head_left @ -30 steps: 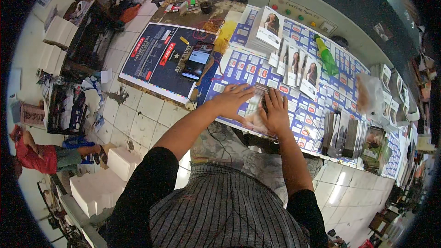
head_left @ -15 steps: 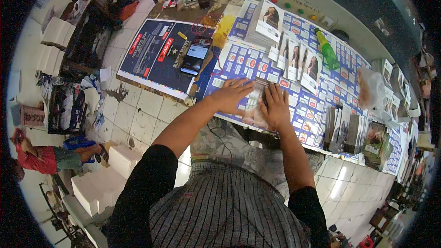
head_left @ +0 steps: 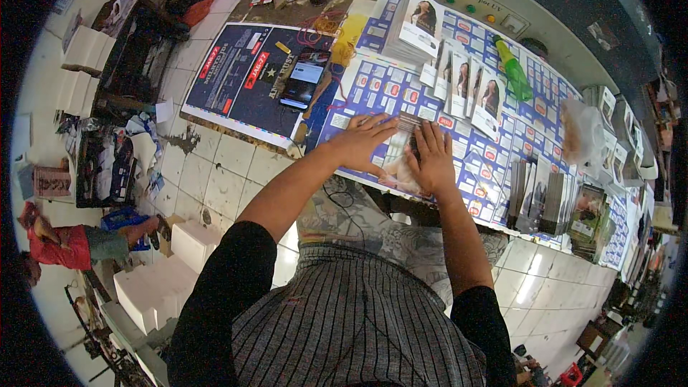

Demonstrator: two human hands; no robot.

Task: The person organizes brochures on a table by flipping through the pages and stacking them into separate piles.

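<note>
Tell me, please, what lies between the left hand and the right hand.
In the head view, a printed picture sheet lies between the left hand and the right hand, over the blue patterned covering.

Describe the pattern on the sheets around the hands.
The sheets: blue, with white blocks and red patches; head view.

Our left hand (head_left: 358, 146) and right hand (head_left: 433, 163) touching either edge of a glossy photo print (head_left: 398, 149), blue patterned sheets (head_left: 376, 93) beneath, a stack of white picture cards (head_left: 419, 25) beyond, a green bottle (head_left: 514, 75) farther right, a black phone (head_left: 304, 80) at left.
</note>
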